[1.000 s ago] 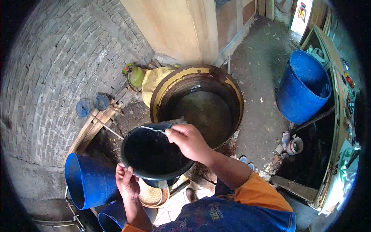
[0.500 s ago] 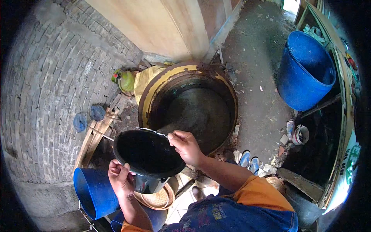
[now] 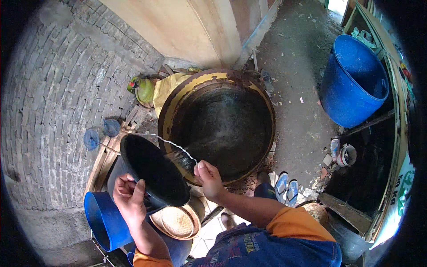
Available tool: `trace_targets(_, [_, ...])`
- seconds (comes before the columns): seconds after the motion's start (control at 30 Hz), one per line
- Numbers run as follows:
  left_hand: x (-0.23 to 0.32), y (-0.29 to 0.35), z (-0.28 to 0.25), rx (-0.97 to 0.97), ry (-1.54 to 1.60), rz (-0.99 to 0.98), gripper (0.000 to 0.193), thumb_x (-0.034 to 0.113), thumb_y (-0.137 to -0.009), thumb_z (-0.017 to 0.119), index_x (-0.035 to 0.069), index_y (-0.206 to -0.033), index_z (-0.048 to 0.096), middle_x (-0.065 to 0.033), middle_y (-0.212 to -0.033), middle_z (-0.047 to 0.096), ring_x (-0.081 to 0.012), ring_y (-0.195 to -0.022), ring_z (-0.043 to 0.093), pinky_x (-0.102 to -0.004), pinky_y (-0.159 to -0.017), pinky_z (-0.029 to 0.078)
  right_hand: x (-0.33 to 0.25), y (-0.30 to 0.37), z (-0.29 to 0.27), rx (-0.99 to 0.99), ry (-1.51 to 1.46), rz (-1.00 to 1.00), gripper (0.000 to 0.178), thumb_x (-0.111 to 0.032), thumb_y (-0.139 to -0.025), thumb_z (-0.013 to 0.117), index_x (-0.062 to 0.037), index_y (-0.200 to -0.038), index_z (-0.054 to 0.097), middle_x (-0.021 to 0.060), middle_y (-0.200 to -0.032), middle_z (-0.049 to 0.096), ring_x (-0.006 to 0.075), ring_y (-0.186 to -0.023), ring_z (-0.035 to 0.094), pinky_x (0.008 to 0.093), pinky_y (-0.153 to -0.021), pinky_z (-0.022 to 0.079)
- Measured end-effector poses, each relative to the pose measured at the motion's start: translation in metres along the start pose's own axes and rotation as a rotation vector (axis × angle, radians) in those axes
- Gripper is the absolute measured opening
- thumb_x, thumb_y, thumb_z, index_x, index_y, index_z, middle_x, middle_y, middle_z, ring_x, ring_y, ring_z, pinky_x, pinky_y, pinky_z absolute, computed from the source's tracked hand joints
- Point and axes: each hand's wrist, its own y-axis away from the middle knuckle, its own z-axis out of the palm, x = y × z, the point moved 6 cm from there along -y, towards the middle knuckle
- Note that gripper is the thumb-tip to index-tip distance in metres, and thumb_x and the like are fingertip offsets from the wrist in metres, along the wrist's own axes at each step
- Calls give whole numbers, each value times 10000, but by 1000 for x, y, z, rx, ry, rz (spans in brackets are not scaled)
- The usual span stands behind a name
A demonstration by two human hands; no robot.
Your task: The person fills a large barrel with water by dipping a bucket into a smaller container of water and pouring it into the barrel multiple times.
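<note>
Left hand (image 3: 129,198): pinching the black bucket (image 3: 151,164) by its rim
Right hand (image 3: 207,178): pinching the twisted handle (image 3: 178,147)
Pour: water (image 3: 181,158)'s going into the big pan (image 3: 169,113); can't tell what's left

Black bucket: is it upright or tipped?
Tipped. The black bucket leans, its open mouth turned toward the round vat and its body angled off left; the left hand holds its rim.

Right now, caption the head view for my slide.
Left grip holds a tilted black bucket, right grip a white twisted cord, near a round vat.
</note>
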Motion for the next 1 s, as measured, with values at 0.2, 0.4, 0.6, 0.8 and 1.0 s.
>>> trace_targets(0.2, [30,14,19,-45,-271,121,195,-8,-780,674,23,-902,525,44,-611,485,-8,-539,390,-175,-477,283,41,3,0,134,-146,11,345,-317,-1016,330,-78,-807,465,-5,-761,432,105,-711,404,277,-702,380])
trace_targets(0.4, [25,34,-6,-9,-272,224,185,-9,-779,662,32,-903,531,27,-617,516,-13,-536,409,-173,-486,308,62,20,3,164,-164,-59,364,-349,-1016,322,-72,-849,491,23,-786,484,135,-773,490,301,-778,410])
trace_targets(0.6, [-61,59,-142,249,211,43,219,-44,-744,611,92,-888,517,77,-700,424,-12,-630,359,-169,-597,291,55,59,51,-5,206,-45,335,-319,-1015,338,-66,-854,487,0,-723,452,87,-666,450,258,-662,426])
trace_targets(0.8, [-126,137,-246,265,489,-111,294,83,-719,741,117,-794,459,47,-702,480,-57,-651,430,-212,-652,378,83,118,101,-224,671,112,208,-179,-935,530,-17,-1065,531,23,-769,547,82,-651,528,256,-597,477])
trace_targets(1.0, [-188,242,-345,317,651,-186,259,55,-695,687,107,-823,467,48,-710,465,-49,-630,417,-195,-614,357,151,187,134,-377,948,74,358,-109,-829,578,-1,-1164,513,139,-1072,592,214,-901,618,345,-800,489])
